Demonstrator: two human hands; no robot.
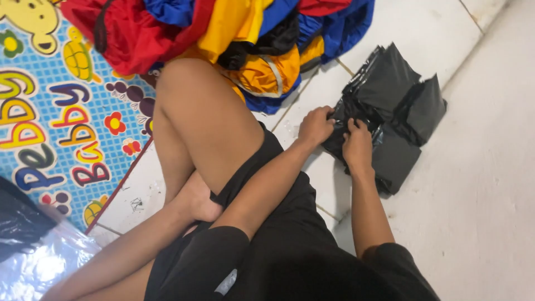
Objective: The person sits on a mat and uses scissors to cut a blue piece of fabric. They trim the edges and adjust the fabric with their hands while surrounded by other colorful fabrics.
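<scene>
Several black plastic packages [398, 106] lie in a loose pile on the white tiled floor [490, 184], and I see both hands working at the pile's near edge. My left hand [315, 127] has its grip closed on the black plastic, fingers curled over the edge; my right hand [357, 146] pinches the same edge just beside it. How many packages overlap is hard to make out. Bright clothes [245, 39] are heaped behind my knee, cut off at the top, with a patterned mat [61, 122] further left.

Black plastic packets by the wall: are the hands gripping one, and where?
Both the left hand and right hand pinch the near edge of a black packet.
</scene>
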